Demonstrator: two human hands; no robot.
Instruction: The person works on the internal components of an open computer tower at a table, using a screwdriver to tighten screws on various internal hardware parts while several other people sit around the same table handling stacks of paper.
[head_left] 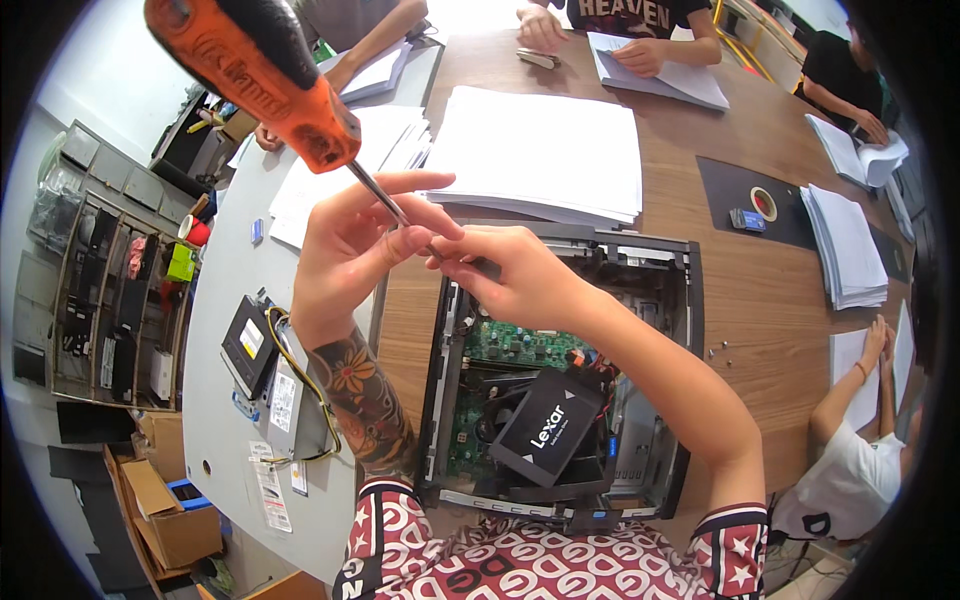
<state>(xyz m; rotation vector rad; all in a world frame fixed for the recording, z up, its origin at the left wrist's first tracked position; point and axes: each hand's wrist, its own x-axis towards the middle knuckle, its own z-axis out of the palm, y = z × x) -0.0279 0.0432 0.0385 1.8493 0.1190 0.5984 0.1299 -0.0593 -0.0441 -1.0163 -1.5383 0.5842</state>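
Note:
An orange-and-black screwdriver [255,80] slants across the upper left, its handle up and its metal shaft pointing down to the right. My left hand [350,245] pinches the shaft between thumb and fingers. Where the tip ends, my right hand [525,272] has its thumb and fingers pressed together; whatever small thing they hold is hidden. Below both hands lies an opened desktop computer case [695,350] with a green circuit board [515,342] inside. A black solid-state drive [546,427] rests at an angle within the case, near my body.
Stacked white paper [540,150] sits beyond the case. Left of it, a power supply [297,405] with cables and an optical drive [248,345] lie on a grey table [225,390]. Loose screws [725,345] and a tape roll [763,203] are at right. Other people handle papers around the table.

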